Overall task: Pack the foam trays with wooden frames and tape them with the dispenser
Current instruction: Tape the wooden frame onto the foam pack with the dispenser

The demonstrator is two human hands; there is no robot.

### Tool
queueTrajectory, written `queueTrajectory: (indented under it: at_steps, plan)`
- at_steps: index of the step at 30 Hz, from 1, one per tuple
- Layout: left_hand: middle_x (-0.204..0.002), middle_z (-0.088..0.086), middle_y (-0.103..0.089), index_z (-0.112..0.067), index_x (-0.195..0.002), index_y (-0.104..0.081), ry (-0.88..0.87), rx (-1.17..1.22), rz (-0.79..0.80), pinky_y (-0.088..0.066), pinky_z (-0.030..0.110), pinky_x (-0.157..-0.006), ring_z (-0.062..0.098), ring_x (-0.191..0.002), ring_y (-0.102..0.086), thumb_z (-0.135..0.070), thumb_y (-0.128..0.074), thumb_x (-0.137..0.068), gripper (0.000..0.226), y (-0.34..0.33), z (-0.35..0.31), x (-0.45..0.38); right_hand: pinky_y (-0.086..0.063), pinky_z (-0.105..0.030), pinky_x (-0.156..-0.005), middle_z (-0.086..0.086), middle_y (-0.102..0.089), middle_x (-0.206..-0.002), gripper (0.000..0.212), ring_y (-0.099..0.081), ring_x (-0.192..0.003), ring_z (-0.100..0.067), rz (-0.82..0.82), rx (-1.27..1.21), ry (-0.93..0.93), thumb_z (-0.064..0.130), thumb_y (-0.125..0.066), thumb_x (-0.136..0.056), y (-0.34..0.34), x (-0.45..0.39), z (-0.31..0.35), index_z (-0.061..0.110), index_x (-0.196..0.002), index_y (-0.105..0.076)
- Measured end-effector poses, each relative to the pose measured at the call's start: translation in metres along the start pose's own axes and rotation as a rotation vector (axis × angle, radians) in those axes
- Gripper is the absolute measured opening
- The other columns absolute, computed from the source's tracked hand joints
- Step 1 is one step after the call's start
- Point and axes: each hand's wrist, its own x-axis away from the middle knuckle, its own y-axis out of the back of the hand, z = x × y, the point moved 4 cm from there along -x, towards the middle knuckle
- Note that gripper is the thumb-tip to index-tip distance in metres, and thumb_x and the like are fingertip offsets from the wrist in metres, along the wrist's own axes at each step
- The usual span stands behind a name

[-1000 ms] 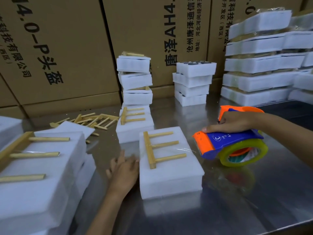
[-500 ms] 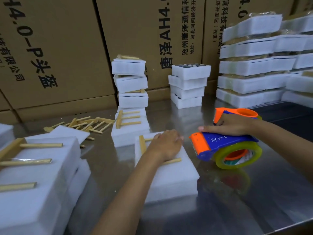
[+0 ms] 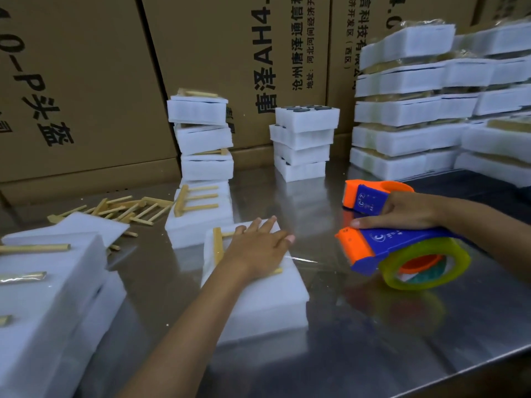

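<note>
A white foam tray (image 3: 258, 305) lies in the middle of the steel table with a wooden frame (image 3: 217, 248) on its top. My left hand (image 3: 258, 248) presses flat on the tray, its straight fingers covering most of the frame. A thin strand of clear tape (image 3: 301, 259) stretches from the tray's right edge. My right hand (image 3: 402, 211) grips the blue and orange tape dispenser (image 3: 402, 254), which sits just right of the tray with its yellow-green roll low against the table.
A second dispenser (image 3: 365, 195) sits behind my right hand. Another foam tray with a frame (image 3: 198, 214) lies behind the middle one, loose wooden frames (image 3: 123, 209) further left. Foam stacks (image 3: 204, 139) (image 3: 304, 142) (image 3: 425, 110) stand before cardboard boxes (image 3: 86, 81). Foam trays (image 3: 48, 297) crowd the left.
My left hand moved from the table beside the tray onto its top, then spread flat over the frame. The dispenser has stayed to the right of the tray.
</note>
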Motion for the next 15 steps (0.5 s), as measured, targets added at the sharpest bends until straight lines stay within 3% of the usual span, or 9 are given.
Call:
queueTrajectory:
  at_steps: [1,3,5,6,8,10,12,13,15]
  plan:
    - [-0.164,-0.004,-0.014,-0.04,-0.142,-0.044,-0.018,0.017,-0.057,-0.008,0.047,-0.119,0.022,-0.152,-0.006,-0.047,-0.023,-0.105,0.044,0.003,-0.002,0.0,-0.05,-0.034,-0.073,0.007,-0.069,-0.061,0.075,-0.068,-0.07,-0.016,0.009,0.133,0.021,0.093,-0.052,-0.064,0.008,0.004,0.002,0.02,-0.063,-0.07]
    - [-0.149,-0.002,-0.045,-0.031,-0.124,-0.063,-0.103,-0.041,-0.209,-0.014,0.04,-0.117,0.019,-0.144,-0.028,-0.043,-0.033,-0.104,0.038,0.01,-0.012,-0.001,-0.041,-0.029,-0.062,0.016,-0.056,-0.043,0.083,-0.06,-0.058,-0.01,0.016,0.272,0.03,0.103,-0.044,-0.048,0.008,0.009,0.015,0.021,-0.047,-0.056]
    - [-0.105,-0.001,-0.069,-0.023,-0.094,-0.07,-0.158,0.02,-0.243,-0.024,0.034,-0.112,0.014,-0.112,-0.056,-0.044,-0.039,-0.102,0.038,0.014,-0.02,-0.002,-0.033,-0.026,-0.056,0.028,-0.049,-0.039,0.079,-0.053,-0.056,-0.006,0.057,0.307,0.048,0.101,-0.046,-0.05,0.002,0.009,0.031,0.023,-0.046,-0.054]
    - [-0.086,0.001,-0.07,-0.018,-0.081,-0.068,-0.15,0.145,-0.188,-0.035,0.033,-0.106,0.013,-0.094,-0.06,-0.048,-0.041,-0.1,0.044,0.013,-0.024,-0.002,-0.03,-0.024,-0.054,0.037,-0.045,-0.039,0.072,-0.05,-0.056,-0.003,0.067,0.288,0.076,0.098,-0.049,-0.054,-0.005,0.011,0.041,0.028,-0.048,-0.06]
    - [-0.075,0.003,-0.069,-0.011,-0.076,-0.067,-0.12,0.299,-0.07,-0.049,0.034,-0.084,0.015,-0.081,-0.062,-0.055,-0.048,-0.094,0.051,0.008,-0.029,-0.002,-0.029,-0.021,-0.053,0.048,-0.041,-0.043,0.037,-0.049,-0.058,0.001,0.064,0.285,0.114,0.094,-0.052,-0.058,-0.011,0.009,0.049,0.059,-0.055,-0.061]
    - [-0.074,-0.006,-0.069,-0.019,-0.071,-0.065,-0.164,0.209,-0.09,-0.043,0.029,-0.085,0.012,-0.084,-0.06,-0.053,-0.057,-0.089,0.04,0.005,-0.033,-0.002,-0.039,-0.026,-0.057,0.03,-0.061,-0.052,0.081,-0.06,-0.067,-0.008,0.057,0.221,0.087,0.104,-0.043,-0.039,-0.021,-0.002,0.046,0.029,-0.059,-0.067]
    - [-0.072,-0.014,-0.063,-0.027,-0.073,-0.068,-0.187,0.215,-0.133,-0.033,0.025,-0.093,0.006,-0.086,-0.054,-0.048,-0.062,-0.086,0.026,0.005,-0.031,0.0,-0.049,-0.037,-0.078,0.006,-0.076,-0.092,0.101,-0.065,-0.092,-0.024,0.034,0.089,0.129,0.108,-0.037,-0.028,-0.047,-0.017,0.04,0.026,-0.082,-0.061]
    - [-0.072,-0.015,-0.062,-0.026,-0.077,-0.07,-0.191,0.248,-0.137,-0.031,0.023,-0.092,0.005,-0.087,-0.054,-0.046,-0.063,-0.086,0.023,0.006,-0.03,0.0,-0.049,-0.039,-0.083,-0.001,-0.072,-0.106,0.093,-0.063,-0.096,-0.026,0.039,0.089,0.123,0.103,-0.047,-0.038,-0.044,-0.017,0.043,0.029,-0.093,-0.059]
    - [-0.075,-0.013,-0.066,-0.025,-0.084,-0.074,-0.193,0.324,-0.135,-0.032,0.022,-0.088,0.005,-0.088,-0.055,-0.041,-0.064,-0.086,0.019,0.005,-0.028,0.0,-0.048,-0.034,-0.076,0.003,-0.069,-0.102,0.063,-0.06,-0.086,-0.02,0.019,0.178,0.099,0.086,-0.063,-0.055,-0.023,-0.01,0.042,0.034,-0.091,-0.057]
